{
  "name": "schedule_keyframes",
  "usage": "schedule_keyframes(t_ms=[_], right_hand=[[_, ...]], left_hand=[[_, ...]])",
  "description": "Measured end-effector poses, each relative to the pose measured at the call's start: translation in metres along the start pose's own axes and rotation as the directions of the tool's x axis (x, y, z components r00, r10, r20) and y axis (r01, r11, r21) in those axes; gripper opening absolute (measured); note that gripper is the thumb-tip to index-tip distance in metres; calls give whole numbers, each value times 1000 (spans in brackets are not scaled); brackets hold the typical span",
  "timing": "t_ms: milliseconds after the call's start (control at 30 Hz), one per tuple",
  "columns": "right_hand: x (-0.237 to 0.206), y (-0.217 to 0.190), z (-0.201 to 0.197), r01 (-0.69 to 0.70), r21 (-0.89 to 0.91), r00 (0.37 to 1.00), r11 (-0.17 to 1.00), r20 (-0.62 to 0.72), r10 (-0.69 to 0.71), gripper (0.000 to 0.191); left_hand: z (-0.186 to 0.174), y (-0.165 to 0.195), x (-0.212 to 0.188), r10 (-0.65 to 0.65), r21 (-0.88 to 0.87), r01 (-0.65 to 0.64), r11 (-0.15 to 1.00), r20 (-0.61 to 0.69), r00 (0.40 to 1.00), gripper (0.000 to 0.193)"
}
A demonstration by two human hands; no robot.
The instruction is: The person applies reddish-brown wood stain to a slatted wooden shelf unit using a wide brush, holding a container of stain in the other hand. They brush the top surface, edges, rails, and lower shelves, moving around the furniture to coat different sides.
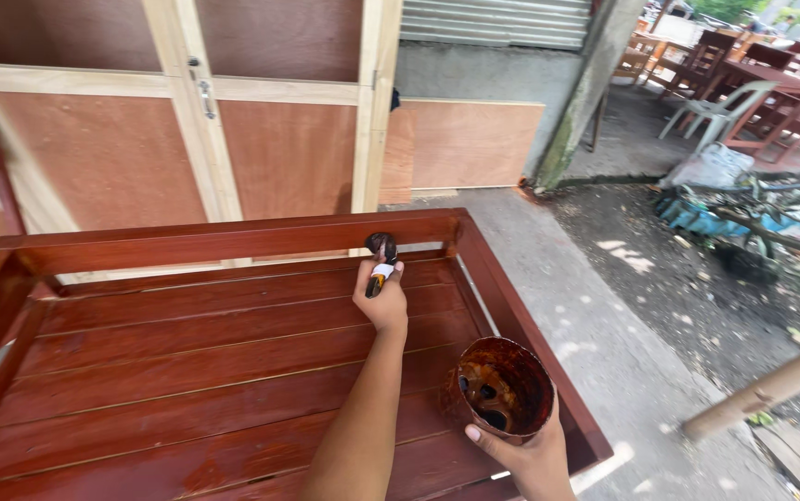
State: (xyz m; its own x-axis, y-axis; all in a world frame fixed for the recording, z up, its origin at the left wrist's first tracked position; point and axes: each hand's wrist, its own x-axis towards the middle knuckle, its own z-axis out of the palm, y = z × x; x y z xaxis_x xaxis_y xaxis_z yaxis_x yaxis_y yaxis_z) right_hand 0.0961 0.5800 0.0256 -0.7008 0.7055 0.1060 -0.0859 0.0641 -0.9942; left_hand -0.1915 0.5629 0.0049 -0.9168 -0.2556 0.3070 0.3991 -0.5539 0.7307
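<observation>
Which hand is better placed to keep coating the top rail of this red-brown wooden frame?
The left hand, probably: it grips the brush with the bristles against the top rail. The right hand is occupied holding the stain-coated cup at the frame's near corner.

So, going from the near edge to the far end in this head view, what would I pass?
Hand holding the stained cup → hand with the brush on the red-brown slatted bench → pale-framed plywood cabinet doors → grey concrete wall → white plastic chair and dark wooden tables.
</observation>
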Motion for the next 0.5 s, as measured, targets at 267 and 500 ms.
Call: schedule_keyframes(t_ms=[267,500], right_hand=[[-5,17,-29,142,-49,989,989,45,-140,111],[-15,14,-24,46,100,996,994,72,-54,119]], left_hand=[[50,-34,-33,-178,-30,184,983,141,974,20],[46,-48,-26,-264,-16,281,959,300,917,20]])
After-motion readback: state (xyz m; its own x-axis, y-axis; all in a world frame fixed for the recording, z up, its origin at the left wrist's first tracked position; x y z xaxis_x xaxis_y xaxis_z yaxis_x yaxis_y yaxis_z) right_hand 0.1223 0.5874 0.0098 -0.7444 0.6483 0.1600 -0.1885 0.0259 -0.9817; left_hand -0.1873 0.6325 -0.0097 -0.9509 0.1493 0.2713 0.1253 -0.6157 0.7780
